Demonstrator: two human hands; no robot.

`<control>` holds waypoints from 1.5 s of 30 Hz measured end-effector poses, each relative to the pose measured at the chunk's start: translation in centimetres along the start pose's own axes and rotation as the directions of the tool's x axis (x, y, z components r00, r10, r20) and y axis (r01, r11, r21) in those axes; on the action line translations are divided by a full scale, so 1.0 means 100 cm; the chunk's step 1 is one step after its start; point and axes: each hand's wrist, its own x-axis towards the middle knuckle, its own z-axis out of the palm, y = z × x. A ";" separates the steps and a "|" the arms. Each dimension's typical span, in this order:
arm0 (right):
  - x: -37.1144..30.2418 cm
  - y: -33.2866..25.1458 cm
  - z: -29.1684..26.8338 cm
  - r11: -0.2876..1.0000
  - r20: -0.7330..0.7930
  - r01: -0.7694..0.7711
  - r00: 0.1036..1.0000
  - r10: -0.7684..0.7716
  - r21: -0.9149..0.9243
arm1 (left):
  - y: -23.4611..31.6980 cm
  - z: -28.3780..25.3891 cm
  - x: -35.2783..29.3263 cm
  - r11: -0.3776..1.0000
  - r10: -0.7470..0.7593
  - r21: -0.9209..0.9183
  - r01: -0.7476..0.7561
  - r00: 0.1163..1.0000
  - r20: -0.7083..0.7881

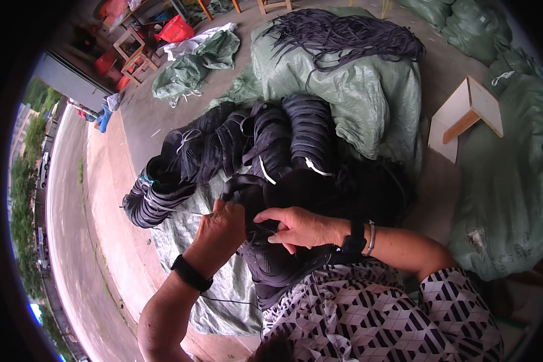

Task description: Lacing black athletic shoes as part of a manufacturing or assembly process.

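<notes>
My left hand is closed in a fist over a dark shoe upper in my lap; what its fingers grip is hidden. My right hand is just to the right, its index finger stretched toward the left hand and the other fingers loosely bent and apart. Mesh shows on the black upper below the hands. Beyond them lie nested stacks of black shoe uppers, some tied with pale cords. Another stack sits to the left of my left hand.
A pile of black laces lies on a full green woven sack at the back. More green sacks line the right side, near a wooden board piece. A wooden stool and a red bag stand far left.
</notes>
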 end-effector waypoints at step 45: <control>-0.033 -0.013 -0.059 0.817 -0.161 0.082 0.964 -0.210 -0.570 | -0.015 0.010 -0.059 -0.271 -0.205 -0.959 0.080 0.969 0.139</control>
